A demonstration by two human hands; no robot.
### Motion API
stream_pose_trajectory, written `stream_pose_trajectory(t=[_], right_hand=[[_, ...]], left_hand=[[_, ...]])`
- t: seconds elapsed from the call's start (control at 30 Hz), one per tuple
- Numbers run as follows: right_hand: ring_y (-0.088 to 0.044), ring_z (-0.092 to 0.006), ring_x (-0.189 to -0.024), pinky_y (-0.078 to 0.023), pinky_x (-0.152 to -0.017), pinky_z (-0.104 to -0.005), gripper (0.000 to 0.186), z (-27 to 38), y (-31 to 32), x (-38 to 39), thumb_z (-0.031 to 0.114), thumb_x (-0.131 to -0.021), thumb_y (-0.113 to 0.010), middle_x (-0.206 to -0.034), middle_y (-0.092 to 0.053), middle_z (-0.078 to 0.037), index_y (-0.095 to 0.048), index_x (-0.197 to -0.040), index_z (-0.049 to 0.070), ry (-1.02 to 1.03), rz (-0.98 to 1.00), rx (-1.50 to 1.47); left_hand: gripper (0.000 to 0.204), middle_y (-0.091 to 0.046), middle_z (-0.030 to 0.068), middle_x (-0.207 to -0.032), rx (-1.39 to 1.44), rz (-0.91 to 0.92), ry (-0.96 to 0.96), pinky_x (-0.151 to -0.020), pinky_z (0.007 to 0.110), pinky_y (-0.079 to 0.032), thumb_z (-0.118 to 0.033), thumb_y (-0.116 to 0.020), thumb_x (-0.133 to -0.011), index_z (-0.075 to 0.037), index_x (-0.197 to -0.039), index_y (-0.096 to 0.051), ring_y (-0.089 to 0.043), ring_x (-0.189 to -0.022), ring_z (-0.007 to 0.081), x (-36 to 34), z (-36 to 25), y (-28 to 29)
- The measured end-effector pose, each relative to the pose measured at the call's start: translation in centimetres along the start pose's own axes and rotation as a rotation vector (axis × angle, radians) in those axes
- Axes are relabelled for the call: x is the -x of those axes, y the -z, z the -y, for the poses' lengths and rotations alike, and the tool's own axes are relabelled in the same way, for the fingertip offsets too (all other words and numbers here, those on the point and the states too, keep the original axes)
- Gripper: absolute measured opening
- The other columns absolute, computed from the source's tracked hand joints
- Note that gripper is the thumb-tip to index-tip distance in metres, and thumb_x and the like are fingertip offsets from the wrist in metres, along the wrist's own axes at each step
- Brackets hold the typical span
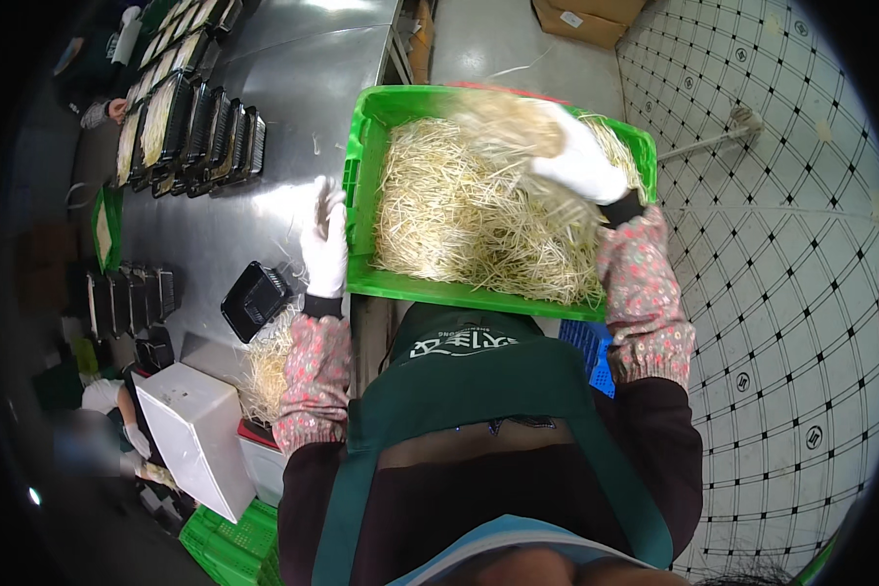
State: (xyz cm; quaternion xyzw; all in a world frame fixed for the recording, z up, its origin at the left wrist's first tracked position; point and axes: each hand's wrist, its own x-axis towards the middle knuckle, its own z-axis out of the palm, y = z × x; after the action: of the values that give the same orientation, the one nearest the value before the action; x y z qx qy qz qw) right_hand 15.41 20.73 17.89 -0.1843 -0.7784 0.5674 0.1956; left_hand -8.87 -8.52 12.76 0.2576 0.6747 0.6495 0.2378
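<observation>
Green apron (488,391) fills my near view. Right hand (576,161), white-gloved, grips a clump of sprouts (503,122), blurred, above the green crate (361,166). Left hand (324,239), fingers loosely spread and empty, hangs left of the crate, above the black tray (254,298).

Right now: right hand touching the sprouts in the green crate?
Touching. The head view shows the gloved right hand closed on a blurred clump of bean sprouts, lifted over the pile in the green crate.

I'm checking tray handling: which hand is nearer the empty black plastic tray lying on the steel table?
Left. The left hand hovers just up and right of the black plastic tray, apart from it. The right hand is over the green crate, gripping pale sprouts.
</observation>
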Motion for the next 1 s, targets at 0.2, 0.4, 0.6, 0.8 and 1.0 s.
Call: stream_pose_trajectory(t=[0.2,0.4,0.6,0.8,1.0], right_hand=[[-0.036,-0.0347,-0.135,-0.024,-0.113,-0.0552,0.092,-5.1,-7.6,-3.4,0.024,-0.068,-0.075,-0.142,-0.045,-0.018,-0.032,-0.148,0.012,-0.030,0.460,0.870],[-0.039,-0.0335,-0.133,-0.022,-0.113,-0.0568,0.085,-10.9,-12.1,-1.2,0.033,-0.071,-0.077,-0.140,-0.047,-0.016,-0.037,-0.143,0.011,-0.098,0.344,0.955],[-0.058,-0.0306,-0.113,-0.042,-0.101,-0.0434,0.062,-8.1,-12.4,5.9,0.032,-0.077,-0.069,-0.122,-0.060,-0.014,-0.052,-0.134,0.012,-0.130,0.691,0.806],[-0.062,-0.0345,-0.105,-0.050,-0.090,-0.0430,0.057,-13.6,-11.3,-7.8,0.041,-0.082,-0.066,-0.114,-0.064,-0.020,-0.058,-0.127,0.007,-0.075,0.210,0.680],[-0.052,-0.0360,-0.118,-0.038,-0.100,-0.0526,0.117,-14.3,-15.7,-8.0,0.086,-0.052,-0.065,-0.123,-0.058,-0.019,-0.047,-0.136,0.007,-0.407,0.540,0.977]], left_hand=[[0.064,-0.033,0.0195,-0.152,-0.209,0.257,-0.021,-0.116,0.037,-0.026,-0.011,-0.056,-0.095,0.000,-0.150,-0.024,-0.033,-0.140,0.0283,-4.7,5.6,-4.5],[0.049,-0.044,0.0146,-0.143,-0.843,0.667,-0.194,-0.111,0.044,-0.032,-0.020,-0.055,-0.089,-0.009,-0.137,-0.047,-0.038,-0.133,0.0395,-4.0,15.3,-4.7],[0.044,-0.054,0.0155,-0.134,-0.821,1.130,-0.053,-0.111,0.042,-0.034,-0.021,-0.059,-0.091,-0.012,-0.133,-0.055,-0.045,-0.130,0.0361,2.0,10.8,-1.1],[0.050,-0.052,0.0239,-0.134,-0.628,0.504,-0.167,-0.107,0.039,-0.039,-0.017,-0.057,-0.091,-0.002,-0.137,-0.046,-0.049,-0.127,0.0350,-9.3,12.8,-5.4],[0.088,-0.050,0.0226,-0.133,-1.124,0.693,-0.122,-0.107,0.049,-0.032,-0.061,-0.059,-0.082,-0.003,-0.143,-0.034,-0.043,-0.127,0.0401,-7.6,18.7,-5.5]])
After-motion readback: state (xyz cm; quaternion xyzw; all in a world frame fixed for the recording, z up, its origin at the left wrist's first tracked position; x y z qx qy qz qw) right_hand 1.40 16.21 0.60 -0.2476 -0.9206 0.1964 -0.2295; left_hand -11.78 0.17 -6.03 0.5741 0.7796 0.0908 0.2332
